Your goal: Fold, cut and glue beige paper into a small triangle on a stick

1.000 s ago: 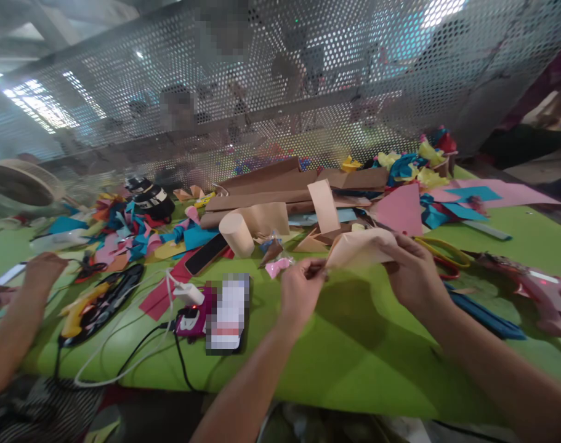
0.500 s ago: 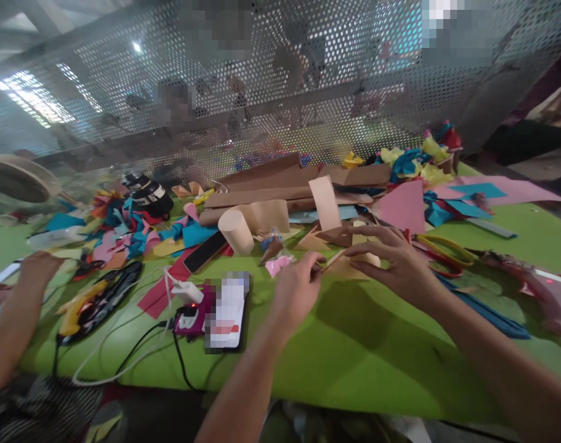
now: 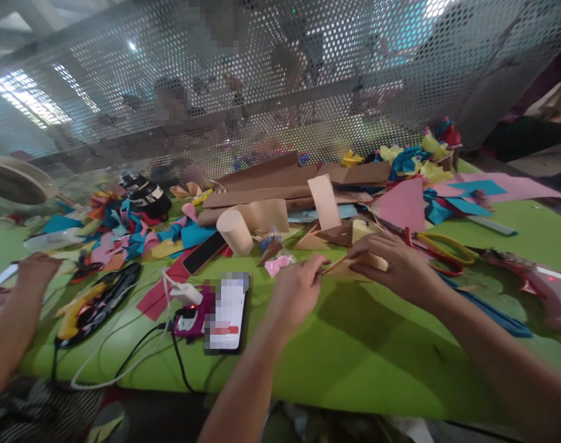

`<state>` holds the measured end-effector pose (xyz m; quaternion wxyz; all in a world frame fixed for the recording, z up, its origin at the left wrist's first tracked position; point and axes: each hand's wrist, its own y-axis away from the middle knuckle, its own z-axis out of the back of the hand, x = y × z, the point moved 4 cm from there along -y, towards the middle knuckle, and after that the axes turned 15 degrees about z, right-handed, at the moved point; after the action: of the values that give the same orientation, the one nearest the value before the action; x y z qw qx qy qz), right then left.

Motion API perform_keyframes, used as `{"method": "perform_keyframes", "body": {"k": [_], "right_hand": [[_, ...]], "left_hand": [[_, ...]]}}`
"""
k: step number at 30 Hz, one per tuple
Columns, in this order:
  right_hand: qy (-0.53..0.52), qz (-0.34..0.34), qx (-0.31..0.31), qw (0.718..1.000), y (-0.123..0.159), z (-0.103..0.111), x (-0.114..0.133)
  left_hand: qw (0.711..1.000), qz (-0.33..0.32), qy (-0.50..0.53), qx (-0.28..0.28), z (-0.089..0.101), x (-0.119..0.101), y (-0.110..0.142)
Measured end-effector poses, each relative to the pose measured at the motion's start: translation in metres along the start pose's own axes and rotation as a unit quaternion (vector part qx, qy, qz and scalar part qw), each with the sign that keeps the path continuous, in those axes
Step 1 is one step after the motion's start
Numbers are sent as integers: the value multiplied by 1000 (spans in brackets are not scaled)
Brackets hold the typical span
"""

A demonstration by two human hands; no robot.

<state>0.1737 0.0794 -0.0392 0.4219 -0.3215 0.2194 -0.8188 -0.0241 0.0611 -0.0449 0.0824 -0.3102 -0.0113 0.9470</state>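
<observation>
Between both hands, just above the green table (image 3: 354, 369), is a small piece of cream-yellow paper (image 3: 342, 268) that tapers toward its left end. My left hand (image 3: 297, 289) is closed in a pinch at that left tip. Curled over the paper's right part, my right hand (image 3: 393, 264) grips it between thumb and fingers. Part of the paper is hidden behind the right fingers. Behind it lie a pale yellow paper piece (image 3: 362, 229) and brown and peach scraps (image 3: 311, 239). A small pink bow-like piece (image 3: 277, 266) lies beyond my left hand.
A cream paper roll (image 3: 235, 234) stands behind a lit phone (image 3: 229, 314) and a purple power strip (image 3: 190, 321) with cables. Scissors (image 3: 446, 252) and a pink glue gun (image 3: 534, 286) lie right. At left is another person's hand (image 3: 37, 271). A perforated metal screen (image 3: 271, 92) rises behind.
My right hand's fingers have drawn in closer over the paper, from more spread to more curled. The left hand stays pinched at the tip, with a small finger shift.
</observation>
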Motion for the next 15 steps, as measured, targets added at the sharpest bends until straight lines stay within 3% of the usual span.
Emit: {"method": "perform_keyframes", "body": {"k": [15], "right_hand": [[-55,-44,-15,997,-1,0,0]], "left_hand": [[995,76,63,7,5,1,-2]]}}
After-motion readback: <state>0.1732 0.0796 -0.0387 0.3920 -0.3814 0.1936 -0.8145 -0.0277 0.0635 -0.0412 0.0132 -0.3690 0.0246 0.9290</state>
